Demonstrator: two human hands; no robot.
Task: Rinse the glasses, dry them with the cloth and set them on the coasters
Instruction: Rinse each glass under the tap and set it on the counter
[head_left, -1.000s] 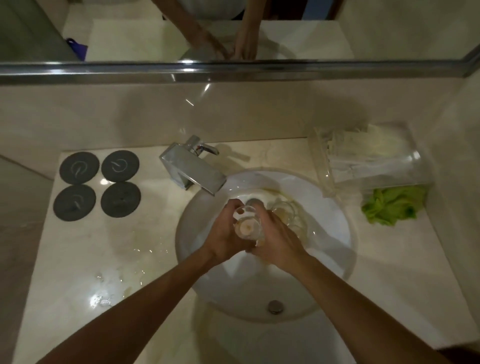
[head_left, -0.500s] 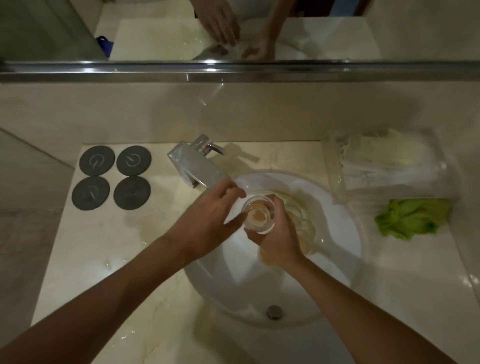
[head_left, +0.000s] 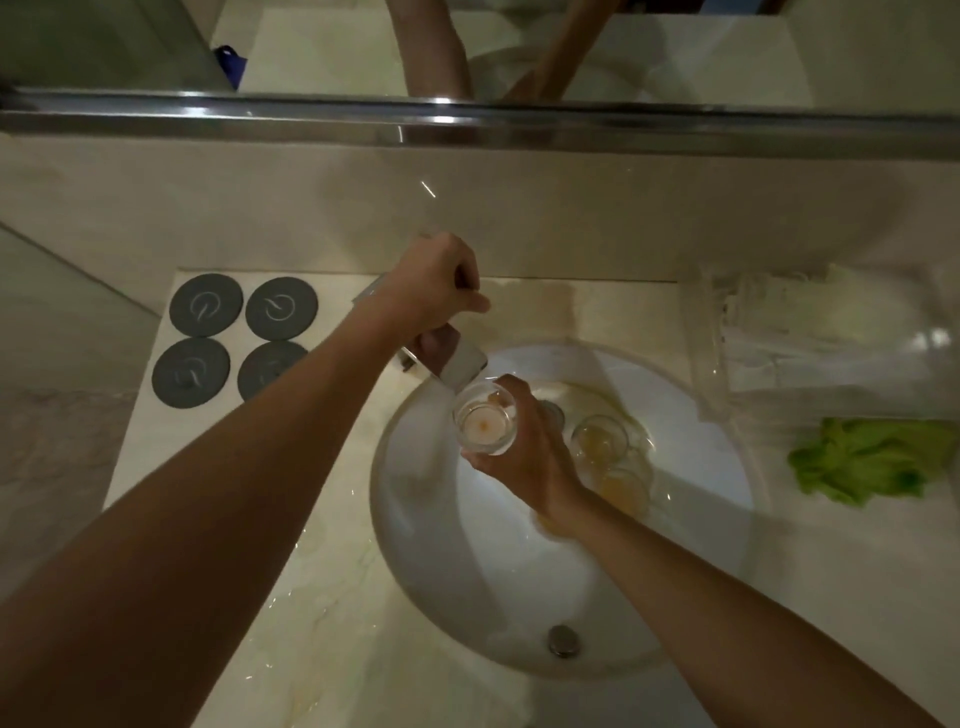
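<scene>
- Since half a second ago, the left hand has left the glass and risen to the top of the chrome tap, where its fingers now curl over the lever; the lever itself is hidden under the hand.
- Nearest, the round white ceramic basin is sunk into the pale marble worktop, with a metal overflow button on its near wall.
- Above the basin, the right hand grips a clear, short drinking glass, fingers wrapped round its side, mouth up, just below the tap's spout.
- Just right of that hand, two more clear glasses lie in the basin, holding yellowish liquid; the nearer one is partly hidden behind the wrist.
- On the worktop to the right, a crumpled green cloth lies well apart from the basin, beside a clear plastic box of white packets.
- Far left, four round dark grey coasters sit in a square, all bare.
- Beyond, a chrome rail runs under the mirror.
</scene>
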